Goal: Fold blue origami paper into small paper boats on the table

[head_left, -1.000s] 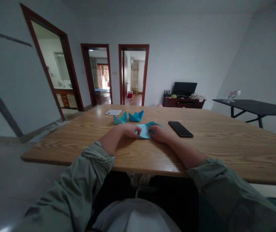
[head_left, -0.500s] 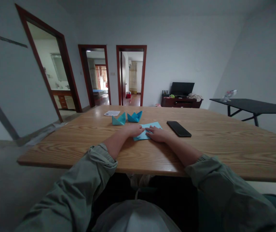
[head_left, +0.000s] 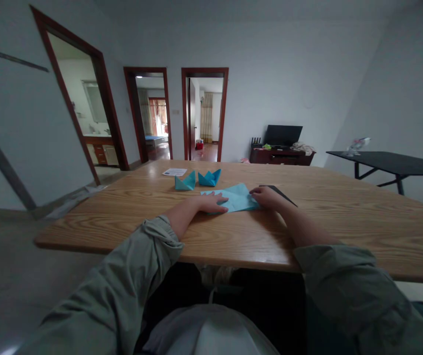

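A light-blue sheet of folding paper (head_left: 238, 198) lies on the table in front of me, with creases and a raised part near its middle. My left hand (head_left: 212, 202) rests flat on its left side, fingers spread. At the right edge of the sheet, my right hand (head_left: 266, 196) has its thumb and fingertips closed on the paper. Just beyond the left hand stand two folded paper boats, one pale teal (head_left: 185, 182) and one brighter blue (head_left: 210, 178). A black phone (head_left: 281, 192) lies partly hidden behind my right hand.
The wooden table (head_left: 344, 222) stretches to both sides. A printed white card (head_left: 174, 172) lies behind the boats. Off to the right stands a black table (head_left: 392, 161) with a clear plastic item on it. A television (head_left: 283, 135) sits on a low cabinet by the wall.
My hands have moved apart. The right one has slid right to the paper's edge, now covering part of the phone, and the paper spreads wider. The left hand has flattened.
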The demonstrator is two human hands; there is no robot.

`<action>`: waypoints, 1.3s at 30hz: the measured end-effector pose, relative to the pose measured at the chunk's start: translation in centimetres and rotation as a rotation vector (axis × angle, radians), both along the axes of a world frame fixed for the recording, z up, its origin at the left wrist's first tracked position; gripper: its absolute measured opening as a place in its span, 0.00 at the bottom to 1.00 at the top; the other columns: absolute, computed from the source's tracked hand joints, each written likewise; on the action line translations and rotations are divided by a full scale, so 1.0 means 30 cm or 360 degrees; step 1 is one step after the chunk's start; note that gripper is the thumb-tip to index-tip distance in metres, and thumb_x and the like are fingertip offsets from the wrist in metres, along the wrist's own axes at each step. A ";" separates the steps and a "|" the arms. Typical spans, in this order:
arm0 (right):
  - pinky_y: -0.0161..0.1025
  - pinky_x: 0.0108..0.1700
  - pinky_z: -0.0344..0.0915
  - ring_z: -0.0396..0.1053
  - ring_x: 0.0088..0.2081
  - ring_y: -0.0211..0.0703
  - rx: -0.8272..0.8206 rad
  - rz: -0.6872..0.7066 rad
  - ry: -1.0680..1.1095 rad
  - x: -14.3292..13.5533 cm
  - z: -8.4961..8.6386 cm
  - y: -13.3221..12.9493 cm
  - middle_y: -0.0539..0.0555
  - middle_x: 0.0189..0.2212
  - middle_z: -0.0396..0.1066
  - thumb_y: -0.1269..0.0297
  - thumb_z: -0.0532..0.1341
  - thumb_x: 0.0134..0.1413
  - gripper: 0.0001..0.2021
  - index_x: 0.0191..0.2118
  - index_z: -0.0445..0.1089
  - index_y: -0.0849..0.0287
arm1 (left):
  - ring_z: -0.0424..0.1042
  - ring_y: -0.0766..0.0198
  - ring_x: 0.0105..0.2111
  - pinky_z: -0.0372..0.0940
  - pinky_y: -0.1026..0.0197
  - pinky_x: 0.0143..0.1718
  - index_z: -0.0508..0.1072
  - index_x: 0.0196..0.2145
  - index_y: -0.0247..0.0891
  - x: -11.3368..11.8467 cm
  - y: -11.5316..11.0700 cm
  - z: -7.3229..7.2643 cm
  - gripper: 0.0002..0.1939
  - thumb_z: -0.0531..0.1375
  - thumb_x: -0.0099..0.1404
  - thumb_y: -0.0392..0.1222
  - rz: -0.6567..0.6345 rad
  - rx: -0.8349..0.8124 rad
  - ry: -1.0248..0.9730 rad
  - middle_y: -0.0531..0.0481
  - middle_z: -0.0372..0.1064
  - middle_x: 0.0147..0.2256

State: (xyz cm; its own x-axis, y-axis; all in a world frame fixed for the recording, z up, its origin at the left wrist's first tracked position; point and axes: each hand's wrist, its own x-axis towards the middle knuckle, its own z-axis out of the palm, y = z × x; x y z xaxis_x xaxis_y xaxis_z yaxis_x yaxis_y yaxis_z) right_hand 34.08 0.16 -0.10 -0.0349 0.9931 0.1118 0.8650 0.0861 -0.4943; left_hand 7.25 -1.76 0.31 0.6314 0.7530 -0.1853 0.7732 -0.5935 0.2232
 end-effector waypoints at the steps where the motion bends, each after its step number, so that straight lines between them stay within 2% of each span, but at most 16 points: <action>1: 0.37 0.36 0.66 0.70 0.32 0.44 0.0005 -0.0088 0.0199 0.023 0.001 0.002 0.57 0.32 0.74 0.63 0.59 0.51 0.14 0.42 0.74 0.61 | 0.32 0.44 0.66 0.33 0.38 0.62 0.47 0.65 0.52 -0.005 0.001 -0.001 0.42 0.47 0.57 0.71 0.0004 -0.0003 -0.0012 0.50 0.29 0.67; 3: 0.37 0.31 0.67 0.69 0.28 0.40 -0.0079 -0.0232 0.0670 0.053 0.002 0.003 0.57 0.32 0.72 0.61 0.59 0.50 0.14 0.43 0.71 0.61 | 0.32 0.44 0.66 0.32 0.38 0.62 0.47 0.65 0.53 -0.012 0.000 -0.001 0.44 0.48 0.55 0.73 0.0008 -0.0011 -0.0032 0.51 0.29 0.67; 5: 0.37 0.30 0.69 0.69 0.28 0.39 -0.0216 -0.0282 0.1071 0.059 0.004 0.001 0.58 0.36 0.71 0.60 0.59 0.50 0.15 0.44 0.67 0.60 | 0.33 0.44 0.66 0.32 0.39 0.62 0.47 0.65 0.54 -0.014 -0.003 0.001 0.45 0.49 0.54 0.73 0.0012 -0.0015 -0.0044 0.51 0.29 0.67; 8: 0.38 0.30 0.70 0.70 0.29 0.40 -0.0408 -0.0214 0.1323 0.041 0.007 -0.007 0.58 0.39 0.69 0.59 0.60 0.50 0.16 0.45 0.65 0.58 | 0.33 0.43 0.66 0.32 0.38 0.62 0.48 0.65 0.53 -0.013 -0.007 0.005 0.45 0.50 0.54 0.73 0.0020 -0.0015 -0.0053 0.50 0.30 0.67; 11: 0.32 0.23 0.65 0.68 0.27 0.37 -0.0463 -0.0147 0.1253 0.018 0.015 -0.027 0.57 0.40 0.70 0.58 0.60 0.49 0.16 0.44 0.67 0.57 | 0.33 0.43 0.66 0.33 0.39 0.62 0.48 0.65 0.53 -0.011 -0.007 0.005 0.45 0.50 0.54 0.73 0.0017 -0.0021 -0.0060 0.50 0.30 0.67; 15: 0.27 0.18 0.53 0.63 0.23 0.32 -0.0366 -0.0023 0.0960 0.007 0.032 -0.062 0.56 0.38 0.71 0.57 0.61 0.50 0.16 0.44 0.70 0.56 | 0.33 0.44 0.66 0.33 0.40 0.62 0.49 0.65 0.53 -0.013 -0.005 0.005 0.45 0.50 0.54 0.73 0.0012 -0.0019 -0.0070 0.50 0.31 0.67; 21: 0.28 0.20 0.52 0.62 0.23 0.34 -0.0201 -0.0011 0.0612 -0.004 0.044 -0.086 0.52 0.29 0.68 0.58 0.62 0.49 0.19 0.49 0.69 0.54 | 0.33 0.44 0.66 0.33 0.39 0.62 0.48 0.65 0.53 -0.014 -0.012 0.014 0.45 0.50 0.53 0.73 0.0020 -0.0029 -0.0060 0.50 0.31 0.67; 24: 0.30 0.20 0.51 0.59 0.21 0.33 -0.0184 0.0028 0.0414 -0.014 0.045 -0.088 0.50 0.23 0.65 0.57 0.61 0.50 0.15 0.42 0.72 0.58 | 0.33 0.44 0.66 0.32 0.39 0.62 0.48 0.65 0.54 -0.014 -0.015 0.015 0.46 0.50 0.53 0.73 0.0026 -0.0032 -0.0063 0.50 0.31 0.67; 27: 0.31 0.20 0.50 0.58 0.20 0.33 -0.0222 0.0066 0.0301 -0.020 0.045 -0.090 0.50 0.21 0.63 0.54 0.61 0.49 0.14 0.33 0.73 0.61 | 0.33 0.44 0.66 0.33 0.40 0.62 0.49 0.64 0.54 -0.016 -0.018 0.017 0.46 0.50 0.53 0.73 0.0025 -0.0025 -0.0061 0.50 0.31 0.67; 34: 0.31 0.19 0.49 0.56 0.19 0.32 -0.0270 0.0089 0.0259 -0.004 0.032 -0.078 0.48 0.18 0.61 0.53 0.63 0.47 0.14 0.28 0.69 0.61 | 0.34 0.45 0.66 0.35 0.41 0.62 0.50 0.64 0.54 -0.019 -0.034 0.029 0.47 0.53 0.50 0.74 0.0052 -0.0026 -0.0057 0.50 0.34 0.67; 36: 0.30 0.20 0.51 0.58 0.20 0.32 -0.0212 0.0148 0.0355 -0.002 0.029 -0.074 0.48 0.19 0.63 0.55 0.66 0.44 0.13 0.28 0.68 0.61 | 0.40 0.46 0.65 0.39 0.44 0.62 0.50 0.64 0.54 -0.018 -0.039 0.032 0.50 0.55 0.48 0.74 0.0043 -0.0003 -0.0090 0.49 0.38 0.67; 39: 0.30 0.22 0.55 0.61 0.22 0.32 -0.0065 0.0267 0.0817 -0.013 0.039 -0.076 0.50 0.25 0.67 0.58 0.67 0.42 0.15 0.35 0.67 0.59 | 0.54 0.49 0.61 0.51 0.53 0.59 0.49 0.64 0.51 -0.014 -0.045 0.035 0.51 0.59 0.47 0.71 0.0026 0.0067 -0.0219 0.48 0.48 0.64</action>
State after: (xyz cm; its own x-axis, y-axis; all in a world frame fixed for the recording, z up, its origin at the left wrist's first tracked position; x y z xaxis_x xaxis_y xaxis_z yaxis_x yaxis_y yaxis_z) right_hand 33.68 -2.11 1.07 -0.1443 0.9825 0.1178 0.4873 0.1742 -0.8557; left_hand 6.84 -3.11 1.38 0.6361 0.7688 -0.0658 0.7469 -0.5920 0.3027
